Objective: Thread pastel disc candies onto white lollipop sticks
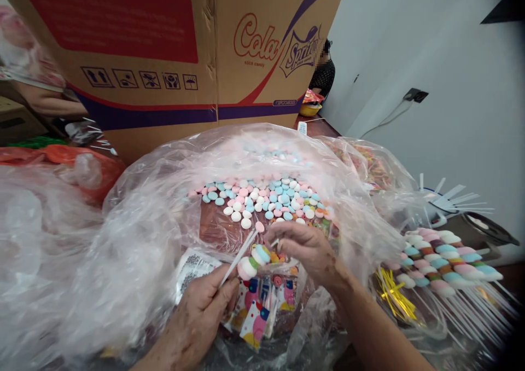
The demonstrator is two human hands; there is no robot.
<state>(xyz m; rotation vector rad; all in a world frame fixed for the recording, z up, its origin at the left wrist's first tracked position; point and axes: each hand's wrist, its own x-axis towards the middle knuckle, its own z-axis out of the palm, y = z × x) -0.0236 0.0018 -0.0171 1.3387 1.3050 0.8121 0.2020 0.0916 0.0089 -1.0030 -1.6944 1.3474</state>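
Note:
My left hand [205, 300] is closed on a thin white stick [240, 255] that points up and away. Beyond its fingertips is a short row of soft candies [254, 261] in pink, white, green and blue, seemingly skewered. My right hand [305, 248] is curled at the far end of that row, its fingers closed about a small white tip that I cannot make out. Loose pink, blue and white round candies [262, 198] spill from a large clear plastic bag [229, 141] just beyond my hands. Below them lie colourful printed packets [256, 316].
Finished-looking candy skewers [443, 259] are stacked at the right beside yellow twist ties [394, 294]. White sticks [455, 198] lie behind them. A big cardboard box [164, 26] blocks the back. Crumpled clear plastic [115, 283] and an orange bag [82, 166] fill the left. Other people are partly visible.

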